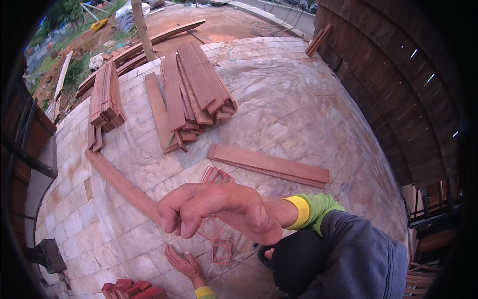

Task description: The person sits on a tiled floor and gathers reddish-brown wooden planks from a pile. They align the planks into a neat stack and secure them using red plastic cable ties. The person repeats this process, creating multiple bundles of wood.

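Observation:
Close to the camera, my right hand [220,209] is raised with its fingers curled and pointing left. A wooden plank [123,183] slants over the floor, and its near end disappears behind those fingers; whether they touch it cannot be told. Lower down, my left hand [183,263] is palm down over the floor, fingers stretched, holding nothing. Around my hands lie thin red rectangular loops [222,251], and more red loops [216,175] show beyond my right hand. Past them rest two stacked short planks [269,164]. Cut red-brown wood pieces [132,289] sit at the bottom edge, left of my left forearm.
A large plank pile [201,82] and a strapped plank bundle [106,97] lie ahead on the tiled floor [74,224]. Plastic sheeting [291,97] covers the right part. A wooden post [143,30] stands behind. Dark board walling [392,74] rises at right.

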Demonstrator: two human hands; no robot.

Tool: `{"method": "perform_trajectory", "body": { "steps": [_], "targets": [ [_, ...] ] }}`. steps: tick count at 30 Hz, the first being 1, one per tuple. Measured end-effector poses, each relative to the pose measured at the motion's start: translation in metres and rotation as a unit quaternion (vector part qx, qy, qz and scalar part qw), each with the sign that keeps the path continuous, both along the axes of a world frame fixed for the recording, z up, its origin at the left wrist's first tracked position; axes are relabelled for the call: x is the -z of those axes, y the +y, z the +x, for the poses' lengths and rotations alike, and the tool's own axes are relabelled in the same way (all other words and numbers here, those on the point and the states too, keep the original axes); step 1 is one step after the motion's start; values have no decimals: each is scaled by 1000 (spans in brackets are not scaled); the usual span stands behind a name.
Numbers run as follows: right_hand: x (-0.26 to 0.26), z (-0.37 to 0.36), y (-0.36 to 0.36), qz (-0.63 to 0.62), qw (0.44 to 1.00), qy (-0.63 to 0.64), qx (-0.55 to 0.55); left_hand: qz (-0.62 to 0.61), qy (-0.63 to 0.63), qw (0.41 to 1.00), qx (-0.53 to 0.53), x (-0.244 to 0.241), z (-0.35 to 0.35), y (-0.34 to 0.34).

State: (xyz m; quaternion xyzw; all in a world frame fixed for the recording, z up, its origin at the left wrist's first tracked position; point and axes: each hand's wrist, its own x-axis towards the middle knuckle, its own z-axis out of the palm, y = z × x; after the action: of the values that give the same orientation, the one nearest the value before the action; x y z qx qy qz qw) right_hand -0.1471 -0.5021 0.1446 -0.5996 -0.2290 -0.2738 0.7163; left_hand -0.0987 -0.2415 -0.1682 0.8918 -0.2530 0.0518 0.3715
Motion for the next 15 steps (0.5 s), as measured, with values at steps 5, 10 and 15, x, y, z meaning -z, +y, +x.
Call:
{"method": "perform_trajectory", "body": {
  "steps": [5, 10, 15],
  "targets": [
    [118, 2, 15, -133, 976, 166, 41, 21, 12, 1000, -3, -8, -2, -4],
    [169, -12, 38, -269, 926, 260, -50, 53, 2, 998, -29, -10, 2, -5],
    [179, -11, 53, -255, 932, 243, -81, 64, -28, 997, -18, -2, 3, -1]
  ]
}}
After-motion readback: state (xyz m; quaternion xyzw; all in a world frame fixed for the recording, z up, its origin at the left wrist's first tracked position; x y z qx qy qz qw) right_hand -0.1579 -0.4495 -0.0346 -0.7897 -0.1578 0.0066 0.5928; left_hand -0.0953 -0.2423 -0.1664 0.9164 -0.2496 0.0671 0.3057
